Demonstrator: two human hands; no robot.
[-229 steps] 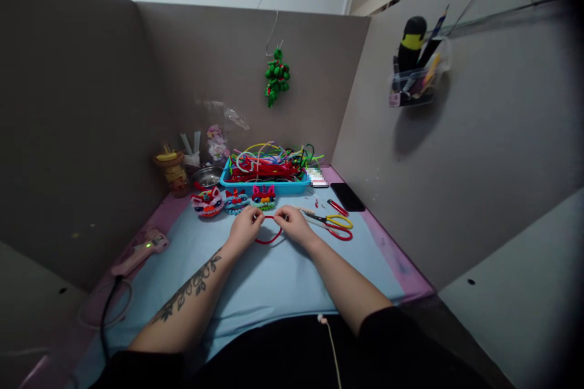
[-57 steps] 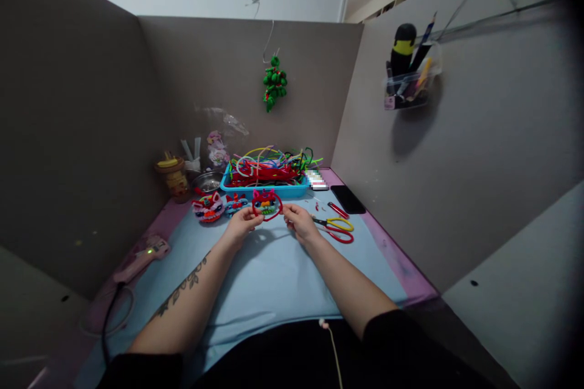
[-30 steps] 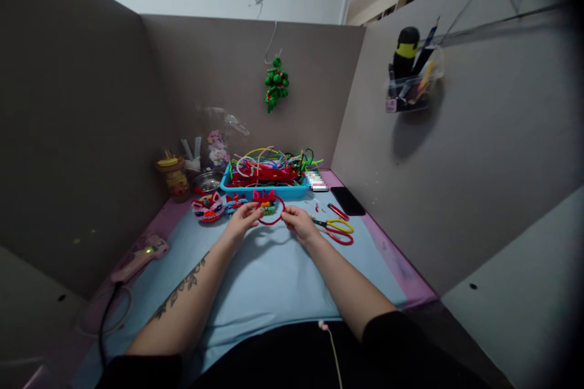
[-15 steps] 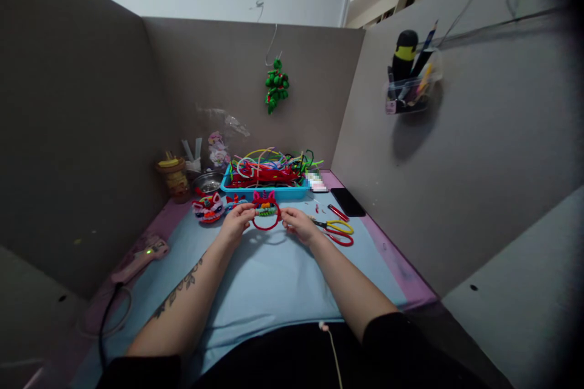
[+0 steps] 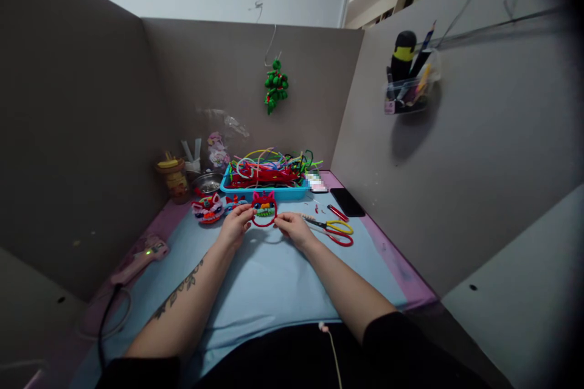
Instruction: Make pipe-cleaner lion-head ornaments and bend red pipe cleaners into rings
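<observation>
A red fuzzy ring (image 5: pixel 263 225), which looks like bent pipe cleaner, is held up above the blue cloth. My left hand (image 5: pixel 236 226) pinches its left side. My right hand (image 5: pixel 294 229) has thumb and fingers closed on its lower right side. Through the ring shows a small animal face (image 5: pixel 263 206) with pink ears, orange nose and green mouth; I cannot tell whether it is joined to the ring or behind it. Left of it sit a red-and-pink animal head (image 5: pixel 208 209) and a blue-and-red one (image 5: pixel 235 202), partly behind my left hand.
A blue tray (image 5: pixel 274 192) full of colourful pipe cleaners stands at the back. Scissors (image 5: pixel 337 227) with yellow and red handles, a small red tool (image 5: pixel 337 213) and a black phone (image 5: pixel 347 202) lie right. A pink glue gun (image 5: pixel 139 262) lies left. Grey panels (image 5: pixel 191 73) enclose the table.
My right hand has shifted a little left and down along the ring. The ring sits slightly higher and further left; my left hand keeps its hold.
</observation>
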